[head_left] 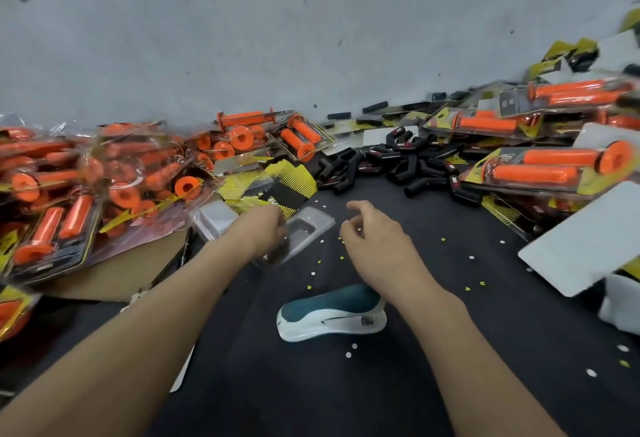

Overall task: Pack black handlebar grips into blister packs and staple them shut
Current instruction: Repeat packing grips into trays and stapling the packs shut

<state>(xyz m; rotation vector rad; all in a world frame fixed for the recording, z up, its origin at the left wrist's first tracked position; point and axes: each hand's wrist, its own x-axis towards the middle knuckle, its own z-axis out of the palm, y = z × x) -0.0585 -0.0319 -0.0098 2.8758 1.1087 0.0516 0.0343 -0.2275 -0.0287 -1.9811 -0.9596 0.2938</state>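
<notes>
Plainly, at the far left, a heap of filled packs [69, 201] holding orange grips is banked up at the table's side. It could be sent sliding onto the work area by a nudge from the left forearm. Just beside the heap, a clear blister shell [308, 228] is gripped at its near edge by the curled fingers of the left hand [266, 228]. Nothing is seen inside the shell, and it could be buckled or dropped if squeezed too hard. The stapler [329, 315] lies on the dark table [450, 332], partly under the right wrist, where it could be knocked aside. The right hand [374, 242] is held with fingers loosely curled and nothing in them. The black grips [408, 162] are piled loose beyond, none packed. Further right, stacked packs [554, 162] are likewise filled with orange grips.
</notes>
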